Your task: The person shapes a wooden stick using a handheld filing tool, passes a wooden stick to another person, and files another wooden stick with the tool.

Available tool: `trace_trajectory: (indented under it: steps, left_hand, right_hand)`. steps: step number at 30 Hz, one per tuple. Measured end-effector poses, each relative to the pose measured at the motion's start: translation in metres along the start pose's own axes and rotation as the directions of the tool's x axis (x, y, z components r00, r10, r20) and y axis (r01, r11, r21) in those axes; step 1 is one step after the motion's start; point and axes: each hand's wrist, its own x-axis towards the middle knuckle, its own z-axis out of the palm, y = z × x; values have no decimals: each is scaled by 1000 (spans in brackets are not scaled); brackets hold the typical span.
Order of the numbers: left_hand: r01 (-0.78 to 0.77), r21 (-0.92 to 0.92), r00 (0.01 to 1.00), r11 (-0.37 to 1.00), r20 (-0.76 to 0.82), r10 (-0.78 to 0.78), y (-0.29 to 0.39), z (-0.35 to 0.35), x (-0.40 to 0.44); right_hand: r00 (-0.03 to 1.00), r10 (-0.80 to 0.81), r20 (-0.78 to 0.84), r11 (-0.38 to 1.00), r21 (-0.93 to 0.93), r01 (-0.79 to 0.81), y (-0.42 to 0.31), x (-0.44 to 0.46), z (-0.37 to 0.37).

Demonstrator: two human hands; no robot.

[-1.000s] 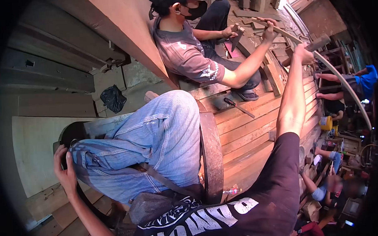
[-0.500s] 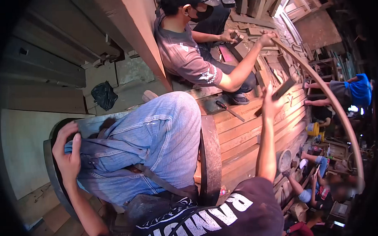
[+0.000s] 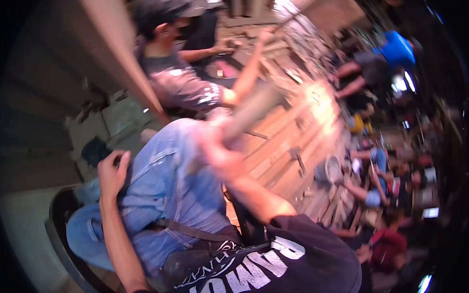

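Nearest, above the jeans-clad legs (image 3: 158, 188), nothing is seen in the left hand (image 3: 113, 174); its grip is loosely curled, with a gap left between thumb and fingers. By the right hand (image 3: 219, 153), a straight, thick, brown-grey wooden piece (image 3: 256, 109) is held near its lower end, over the raised knee, its far end angled out above the planks. The right grip is closed around it, though the exact finger placement is lost in blur. The piece is judged stiff, fairly solid, dry rather than slippery and not easily broken; a firm hold is best taken around its thickness, nearer the middle for balance.

Beyond it, a surface of long, reddish-brown wooden planks (image 3: 268, 158) is laid side by side. On it a small dark tool (image 3: 298, 162) is seen, too blurred to be named. A black plastic bag (image 3: 95, 151) is placed on the other side of the legs. Farther on, a thin wooden strip (image 3: 302, 9) is held up by a crouching co-worker in a brown-grey shirt (image 3: 178, 81). Past a round grey basin (image 3: 328, 170), the dim, cluttered room is shared by others, among them a person in a bright blue top (image 3: 396, 50).
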Motion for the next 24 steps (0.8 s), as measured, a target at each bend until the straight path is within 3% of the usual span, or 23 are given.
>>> trace_trajectory:
  steps: [1,2,4,5,6,7,8,9,10,12,14,15,16,18,19,21,22,24]
  left_hand:
    - [25,-35,1000,999,-9,-26,4,-3,-1]
    - [48,-66,999,997,-12,-49,4,-3,0]
    - [17,-138,1000,990,6,-16,-19,1,2]
    - [14,-190,999,982,51,-5,-24,2,4]
    - [25,-239,995,971,97,-1,-26,5,2]
    - [53,-250,982,967,188,-6,-23,3,-2]
    - [83,-256,963,963,270,-11,-20,3,-4]
    - [67,-289,952,955,305,25,-26,8,-8]
    - [58,-317,942,947,330,53,-30,11,-13]
    - [-3,-305,954,952,283,93,-51,13,-28]
    - [-50,-528,985,848,115,129,-82,15,-30]
    - [-91,-542,953,835,197,232,-74,4,-22]
    - [-90,-540,951,837,204,234,-67,1,-20]
    - [69,-311,965,948,263,16,-51,-6,-25]
    - [110,-395,937,912,348,37,-33,-8,-21]
    - [151,-329,896,932,445,11,-8,-20,-10]
    - [176,-270,846,947,533,-6,4,-25,-3]
    - [189,-235,797,953,604,-10,29,-27,12]
  right_hand:
    - [997,29,-67,993,120,-21,1,3,22]
    - [990,106,-95,993,68,-99,20,1,35]
    - [984,86,-154,971,232,-48,36,-3,65]
    - [990,33,-138,991,129,-15,55,-6,72]
    - [982,147,-119,963,244,-115,58,-11,82]
    - [981,150,-123,979,155,-131,71,-15,87]
    - [980,20,-196,1000,23,-15,70,-17,90]
    - [990,120,-78,992,37,-118,70,-15,84]
    - [993,69,-100,997,24,-67,73,-13,88]
    - [980,194,-43,980,43,-192,76,-7,93]
    - [981,180,-71,983,44,-178,75,2,109]
    - [993,72,-92,991,118,-61,80,7,120]
    - [994,53,-94,995,94,-44,77,11,126]
    - [926,369,82,893,244,-377,64,10,126]
    - [924,373,88,889,251,-383,69,12,126]
    - [963,269,23,963,-10,-269,87,9,120]
    - [960,280,17,960,-4,-280,95,8,117]
    - [978,208,16,945,-263,-196,109,8,114]
